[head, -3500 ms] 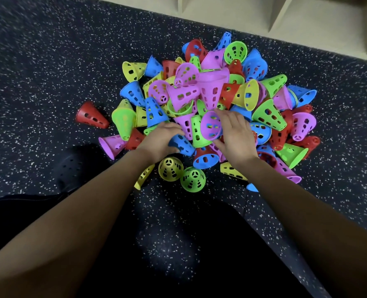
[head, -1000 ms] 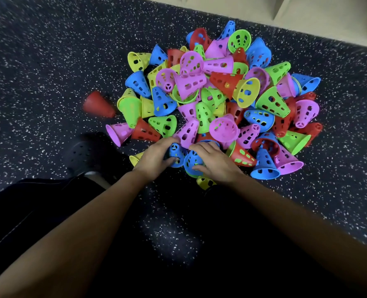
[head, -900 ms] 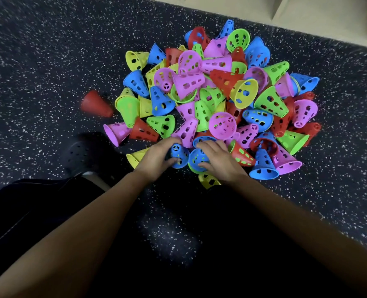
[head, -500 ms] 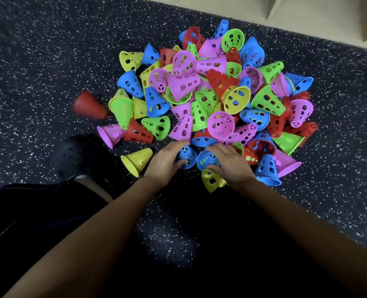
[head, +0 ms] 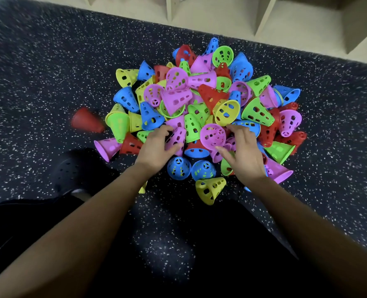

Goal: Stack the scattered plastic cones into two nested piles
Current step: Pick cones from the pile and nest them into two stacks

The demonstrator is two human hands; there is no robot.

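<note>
My left hand (head: 156,148) grips a slim purple cone (head: 176,137) at the heap's (head: 199,93) near edge. My right hand (head: 245,157), fingers spread and holding nothing, flanks a wide-mouthed purple cone (head: 213,136). Between my wrists stand a blue cone (head: 178,167) and its blue twin (head: 203,169), green showing inside both. Bare speckled floor (head: 167,244) lies behind them.

No writing, number or brand can be read on the cones (head: 210,95) or floor (head: 49,72).

Reads dim overall, brightest on the pale shelving (head: 221,16) at top. Heavy shadow over the near speckled floor (head: 163,254). Motion blur on the lone red cone (head: 85,121) at left; wide-angle bending toward the edges.
</note>
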